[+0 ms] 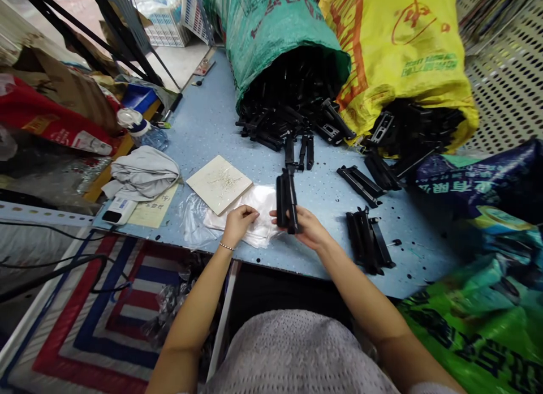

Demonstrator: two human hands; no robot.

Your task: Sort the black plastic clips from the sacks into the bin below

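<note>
My right hand [310, 228] is closed round a pair of long black plastic parts [287, 198], held upright-looking above the table's front half. Their exact kind is unclear. To its left, my left hand [240, 221] has thumb and fingers pinched together over the clear plastic bags [265, 204]; whatever is between the fingertips is too small to make out. A pale square board [219, 183] with small bits scattered on it lies just behind the left hand. More black parts [368, 241] rest in a cluster right of my right hand, and another pair [360, 184] lies behind them.
A green woven sack [280, 26] and a yellow sack [407, 48] spill black parts onto the blue table [199, 116]. A grey cloth [144, 170], a bottle [148, 133] and a white-and-black device [120, 210] sit at left. Printed green bags [479, 320] crowd the right.
</note>
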